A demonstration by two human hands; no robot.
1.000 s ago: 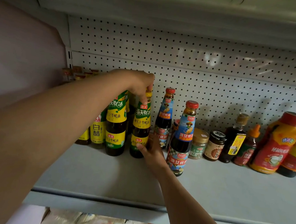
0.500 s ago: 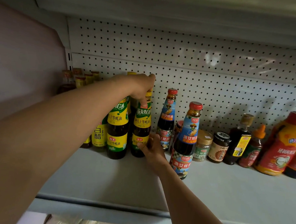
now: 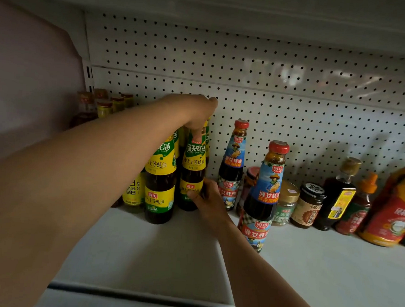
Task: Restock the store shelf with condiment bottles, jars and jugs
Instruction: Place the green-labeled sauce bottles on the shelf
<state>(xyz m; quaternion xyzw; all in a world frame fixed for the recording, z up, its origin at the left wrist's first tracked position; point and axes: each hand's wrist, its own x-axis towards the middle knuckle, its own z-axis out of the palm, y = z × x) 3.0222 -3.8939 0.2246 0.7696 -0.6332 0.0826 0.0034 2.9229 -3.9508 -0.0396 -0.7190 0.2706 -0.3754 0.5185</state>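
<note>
A dark oyster sauce bottle with a yellow-green label stands upright near the back of the grey shelf. My left hand grips its neck and cap from above, hiding the cap. My right hand holds its lower body from the right, fingers curled round the base. A matching bottle stands just to its left, nearer the front, and a pale vinegar bottle sits behind that.
Two red-capped, blue-labelled bottles stand to the right: one at the back, one nearer the front. Small jars, a dark bottle and a large red jug line the pegboard. Small bottles crowd the back left corner.
Both hands have kept hold of the yellow-labelled bottle and eased it slightly back and left, closer to its neighbour. The view has shifted a little.
</note>
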